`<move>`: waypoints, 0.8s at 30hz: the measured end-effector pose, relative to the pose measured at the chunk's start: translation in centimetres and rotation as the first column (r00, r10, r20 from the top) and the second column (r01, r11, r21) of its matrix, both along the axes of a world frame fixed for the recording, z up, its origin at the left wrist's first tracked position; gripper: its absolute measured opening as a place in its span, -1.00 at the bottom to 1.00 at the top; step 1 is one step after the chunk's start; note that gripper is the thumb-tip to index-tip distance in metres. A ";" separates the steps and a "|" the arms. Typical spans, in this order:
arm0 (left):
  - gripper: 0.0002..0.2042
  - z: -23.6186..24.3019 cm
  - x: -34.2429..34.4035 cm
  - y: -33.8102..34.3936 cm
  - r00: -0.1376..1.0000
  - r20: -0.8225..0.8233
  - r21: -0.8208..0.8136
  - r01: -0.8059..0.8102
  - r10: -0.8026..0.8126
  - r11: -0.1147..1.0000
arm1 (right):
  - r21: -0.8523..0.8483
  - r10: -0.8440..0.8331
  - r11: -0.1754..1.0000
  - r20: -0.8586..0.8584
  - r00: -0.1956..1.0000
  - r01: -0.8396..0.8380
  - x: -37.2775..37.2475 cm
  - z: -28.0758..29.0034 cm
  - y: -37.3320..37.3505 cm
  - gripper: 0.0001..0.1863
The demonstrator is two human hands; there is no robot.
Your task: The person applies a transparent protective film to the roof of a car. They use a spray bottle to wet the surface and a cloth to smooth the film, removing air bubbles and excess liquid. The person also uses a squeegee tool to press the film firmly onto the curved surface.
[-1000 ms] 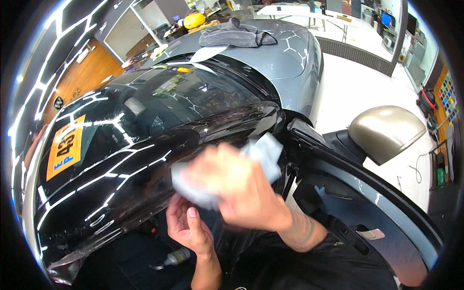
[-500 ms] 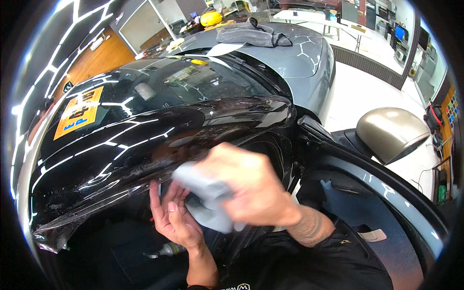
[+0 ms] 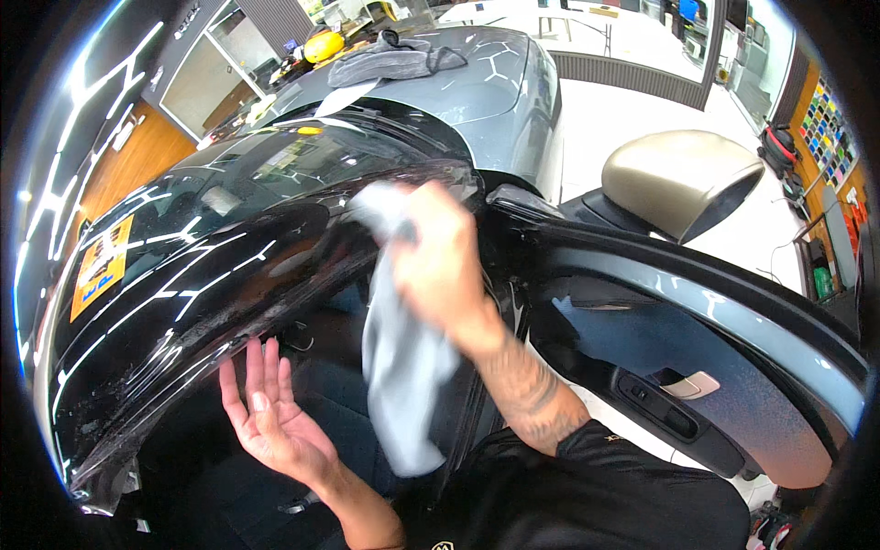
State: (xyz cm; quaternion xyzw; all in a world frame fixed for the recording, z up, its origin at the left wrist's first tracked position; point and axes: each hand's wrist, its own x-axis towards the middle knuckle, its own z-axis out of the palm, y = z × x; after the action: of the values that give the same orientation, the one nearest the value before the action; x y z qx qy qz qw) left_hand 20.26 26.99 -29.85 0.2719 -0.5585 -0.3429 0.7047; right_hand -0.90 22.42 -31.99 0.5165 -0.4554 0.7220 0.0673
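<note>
A light grey cloth (image 3: 403, 376) is gripped in my right hand (image 3: 445, 266). Its bunched top rests at the glossy black pillar beside the windshield, while the rest hangs down over the door opening, blurred by motion. My left hand (image 3: 280, 426) is palm up with fingers stretched out. Its fingertips are at the lower edge of the dark film (image 3: 215, 353) that lies along the car's roof edge and pillar. That film looks wet and wrinkled, and its loose near end (image 3: 105, 481) hangs at the lower left.
The open car door (image 3: 678, 284) with its gold side mirror (image 3: 683, 179) stands to the right. Beyond the windshield (image 3: 266, 179), a dark grey towel (image 3: 394, 60) lies on the blue-grey hood (image 3: 486, 78). White tables (image 3: 587, 20) stand at the back.
My right hand has moved up and forward along the pillar with the cloth, which now hangs lower. My left hand has separated from it and spread its fingers. The view has shifted.
</note>
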 end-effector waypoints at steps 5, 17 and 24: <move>-0.52 -0.2 -0.6 1.3 0.988 0.144 0.013 0.051 -0.052 0.999 | 0.405 -0.460 0.839 0.169 0.871 0.364 -8.9 -5.7 -4.9 -0.71; -0.52 0.7 2.8 1.4 0.999 0.049 -0.012 0.021 -0.020 1.000 | 0.171 -0.116 0.984 0.359 0.926 0.057 -9.5 -5.9 -2.7 -0.74; -0.51 0.7 3.6 0.7 0.998 0.030 0.000 0.058 -0.058 0.998 | 0.004 0.035 0.999 -0.081 0.996 -0.035 7.1 3.9 4.5 -0.79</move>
State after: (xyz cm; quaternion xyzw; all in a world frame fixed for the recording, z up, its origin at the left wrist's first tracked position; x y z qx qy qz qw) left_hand 23.89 27.73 -29.14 0.2606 -0.5768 -0.3588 0.6860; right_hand 6.18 26.88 -28.12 0.5535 -0.4441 0.7009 0.0724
